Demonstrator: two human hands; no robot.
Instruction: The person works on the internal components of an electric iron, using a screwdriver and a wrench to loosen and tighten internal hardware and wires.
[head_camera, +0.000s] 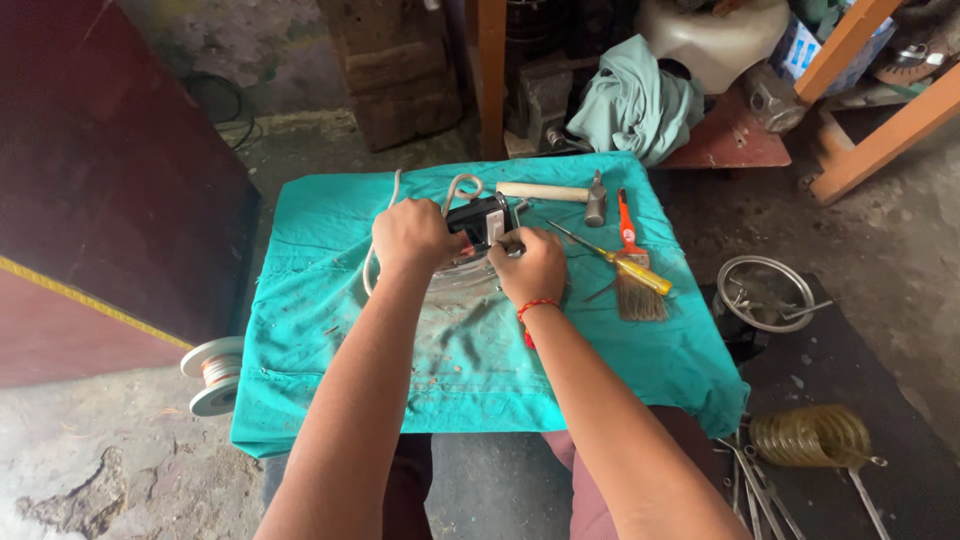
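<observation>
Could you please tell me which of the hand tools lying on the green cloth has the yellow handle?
The screwdriver, lying slanted between the right hand and the brush. The hammer has a pale wooden handle, and the brush handle is orange.

Soft, even daylight, approx. overhead w/ no glare. Teal cloth (330, 300) brightest; far left wall dim. Faint shadows under forearms. Sharp mid-frame, slight wide-angle stretch & softness at near edges.

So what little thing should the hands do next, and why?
Probably keep the left hand steadying the black part while the right hand works at its side. Both hands already sit on it, and the screwdriver lies close by on the green cloth.
</observation>
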